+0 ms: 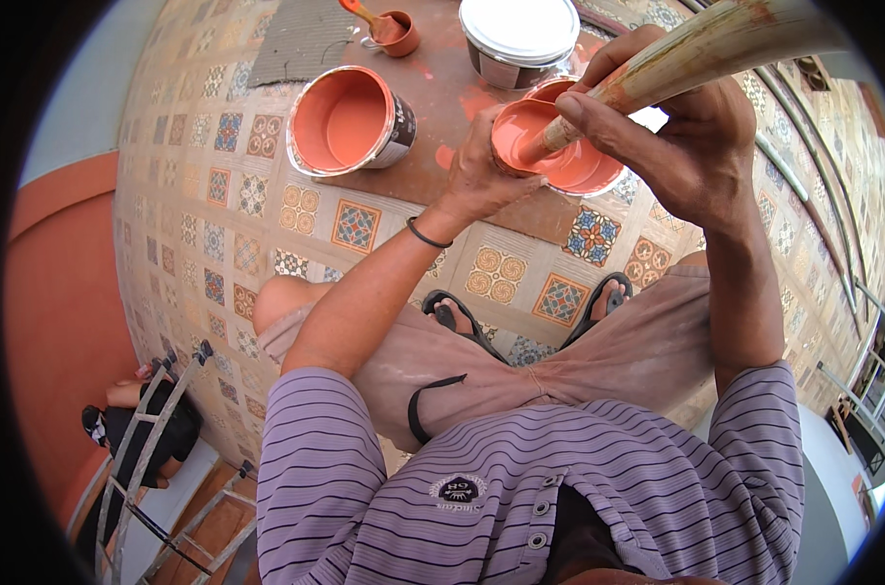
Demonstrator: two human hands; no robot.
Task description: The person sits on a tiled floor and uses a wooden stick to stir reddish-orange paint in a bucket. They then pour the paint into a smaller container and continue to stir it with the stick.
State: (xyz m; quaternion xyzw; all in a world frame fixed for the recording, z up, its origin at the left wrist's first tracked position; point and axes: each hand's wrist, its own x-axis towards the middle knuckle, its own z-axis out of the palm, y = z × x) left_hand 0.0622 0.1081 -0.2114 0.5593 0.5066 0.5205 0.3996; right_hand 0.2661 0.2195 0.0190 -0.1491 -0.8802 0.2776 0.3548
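Note:
My left hand is closed around the side of a small cup of orange paint, tilted over an open paint bucket. In my right hand is a thick, pale bamboo stick, gripped between thumb and fingers. Its lower end dips toward the orange paint at the cup's mouth; whether it touches the paint's surface is hard to make out. More orange paint shows in the bucket below. Left of my left hand stands another open bucket, coated inside with orange paint.
A lidded white-topped bucket and a small orange cup with a handled tool stand on the paint-spotted brown board. Grey cardboard lies beside it. Pipes run at right. A person is near a ladder, lower left.

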